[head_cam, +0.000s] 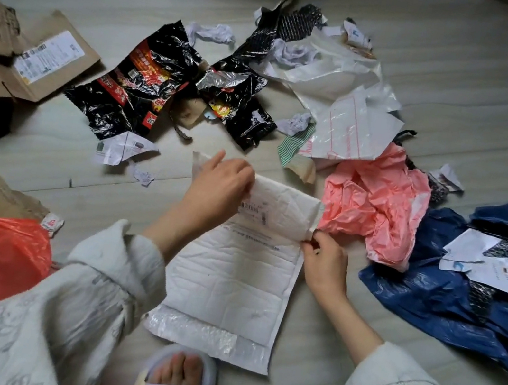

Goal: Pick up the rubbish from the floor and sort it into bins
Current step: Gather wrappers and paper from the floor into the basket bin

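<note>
we're working the white bubble mailer, flat on floor by our slipper | L hand pressing top edge, fingers curled on it | R hand pinching label flap at R edge | risk: label tearing partway, thin paper | bins not in view, label text unreadable

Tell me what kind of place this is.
Probably a room in a home: pale plank floor strewn with household rubbish such as a white padded mailer, and a foot in an indoor slipper.
</note>
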A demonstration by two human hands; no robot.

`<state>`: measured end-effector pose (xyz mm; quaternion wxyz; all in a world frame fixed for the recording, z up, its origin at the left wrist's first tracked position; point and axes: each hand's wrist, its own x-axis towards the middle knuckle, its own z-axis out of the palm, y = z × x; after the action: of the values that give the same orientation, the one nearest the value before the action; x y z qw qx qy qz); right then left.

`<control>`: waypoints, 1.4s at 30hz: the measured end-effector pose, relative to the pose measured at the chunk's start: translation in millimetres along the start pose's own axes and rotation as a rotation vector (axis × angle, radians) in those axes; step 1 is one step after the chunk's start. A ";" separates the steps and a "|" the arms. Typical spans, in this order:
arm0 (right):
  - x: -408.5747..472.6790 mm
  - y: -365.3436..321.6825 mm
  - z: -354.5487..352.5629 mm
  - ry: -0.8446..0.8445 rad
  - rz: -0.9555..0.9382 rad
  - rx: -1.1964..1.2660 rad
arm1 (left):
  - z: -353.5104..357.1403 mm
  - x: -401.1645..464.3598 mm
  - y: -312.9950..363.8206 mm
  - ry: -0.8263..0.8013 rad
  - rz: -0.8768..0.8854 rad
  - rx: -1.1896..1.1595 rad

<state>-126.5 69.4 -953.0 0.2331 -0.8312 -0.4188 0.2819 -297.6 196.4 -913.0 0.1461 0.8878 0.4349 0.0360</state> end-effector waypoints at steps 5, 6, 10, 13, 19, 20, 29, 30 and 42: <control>0.9 2.1 -9.9 -0.058 0.123 0.178 | 14.2 -22.4 -0.7 0.096 0.045 0.050; 2.6 -2.2 -13.5 -0.047 0.207 0.329 | 19.3 -31.9 0.7 0.096 0.083 0.076; 12.2 -19.8 -21.5 -0.101 0.101 0.341 | 50.8 -74.7 6.8 -0.123 0.098 0.155; 11.1 -26.2 -13.3 -0.442 -0.244 -0.232 | 63.4 -93.1 11.6 -0.338 0.013 0.146; 3.3 -22.7 21.6 -0.634 -0.319 -0.784 | 57.5 -67.4 5.9 -0.542 -0.034 0.026; 0.8 -24.4 27.2 -0.592 -0.326 -0.813 | 57.9 -64.3 1.8 -0.436 0.041 0.078; -10.7 -31.1 33.9 -0.029 -0.614 -0.756 | 57.1 -57.3 -7.7 -0.049 0.010 0.158; -10.6 -30.5 31.8 0.009 -0.626 -0.767 | 54.6 -59.0 -4.8 0.005 0.006 0.173; -57.1 16.4 23.3 -0.320 -0.715 -0.792 | 85.6 -120.2 18.9 -0.181 0.108 0.252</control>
<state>-160.7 16.8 -964.6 -0.0823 -0.6084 -0.7787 0.1291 -341.2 71.9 -981.7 0.0699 0.9208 0.3729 -0.0911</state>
